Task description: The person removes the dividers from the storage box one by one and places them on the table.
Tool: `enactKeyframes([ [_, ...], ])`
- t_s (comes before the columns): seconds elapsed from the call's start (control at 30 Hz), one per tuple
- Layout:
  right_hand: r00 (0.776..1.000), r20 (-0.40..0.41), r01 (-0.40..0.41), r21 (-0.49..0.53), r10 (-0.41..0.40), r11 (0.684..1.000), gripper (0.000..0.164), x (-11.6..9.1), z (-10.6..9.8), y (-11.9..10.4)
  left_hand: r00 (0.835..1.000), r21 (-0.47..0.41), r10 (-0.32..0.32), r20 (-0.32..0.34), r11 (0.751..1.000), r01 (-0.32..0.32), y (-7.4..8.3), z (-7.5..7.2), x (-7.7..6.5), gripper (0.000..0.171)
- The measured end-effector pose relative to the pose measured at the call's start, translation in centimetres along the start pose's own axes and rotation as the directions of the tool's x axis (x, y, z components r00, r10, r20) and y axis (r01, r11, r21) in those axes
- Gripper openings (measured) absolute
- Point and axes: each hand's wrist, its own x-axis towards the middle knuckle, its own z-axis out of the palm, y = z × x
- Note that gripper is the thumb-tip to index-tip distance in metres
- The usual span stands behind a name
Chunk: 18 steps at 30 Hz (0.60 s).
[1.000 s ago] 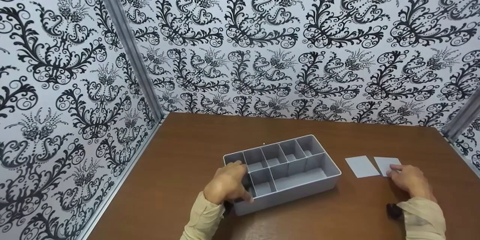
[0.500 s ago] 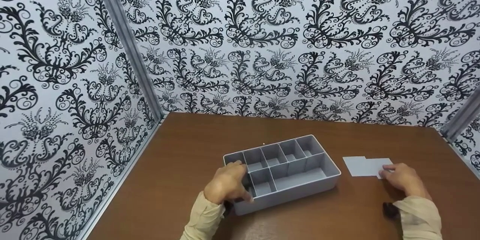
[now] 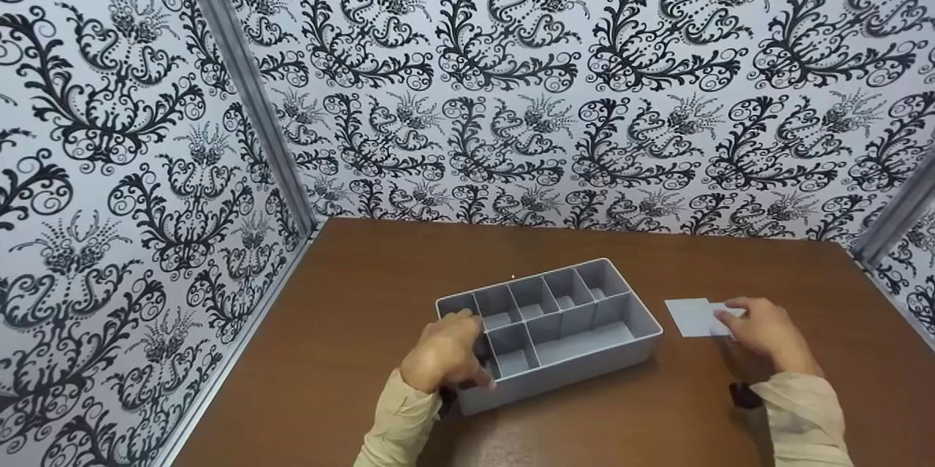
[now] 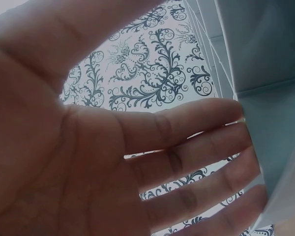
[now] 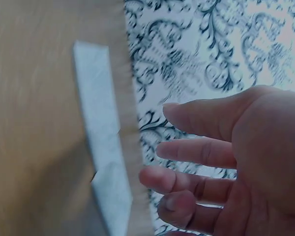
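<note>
In the head view, a grey divided organizer box [image 3: 570, 372] stands on the table. My left hand [image 3: 444, 356] is at its left end, thumb by the near wall. In the left wrist view the straight fingers [image 4: 187, 147] touch the wall of the box [image 4: 280, 128]. Right of the box lie two pale cards, the left card [image 3: 685, 317] and the right card [image 3: 719, 310], edges meeting or overlapping. My right hand [image 3: 771, 335] covers part of the right card. Its loosely bent fingers [image 5: 204, 150] show a gap to the cards [image 5: 98, 93] in the right wrist view.
The brown tabletop [image 3: 365, 270] runs back to a patterned wall [image 3: 511, 87]. Another patterned panel [image 3: 131, 196] borders the left side. Dividers split the box into several compartments; the largest compartment [image 3: 592, 339] is at the near right.
My right hand has moved left, and the right card has slid with it, closing the gap to the left card. The left hand has stayed at the box.
</note>
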Motion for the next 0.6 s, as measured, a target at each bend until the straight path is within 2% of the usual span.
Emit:
enactKeyframes([
  [0.27,0.996,-0.055,0.071,0.01,-0.071,0.997,0.04,-0.8,-0.5,-4.0,1.0,0.016,0.002,-0.007,1.0,-0.002,0.0,0.1,0.0,0.07],
  [0.6,0.98,-0.085,0.182,0.0,-0.182,0.983,0.034,-1.9,-0.4,-10.2,1.0,-0.002,0.001,-0.023,1.0,-0.001,-0.1,0.1,-0.1,0.068],
])
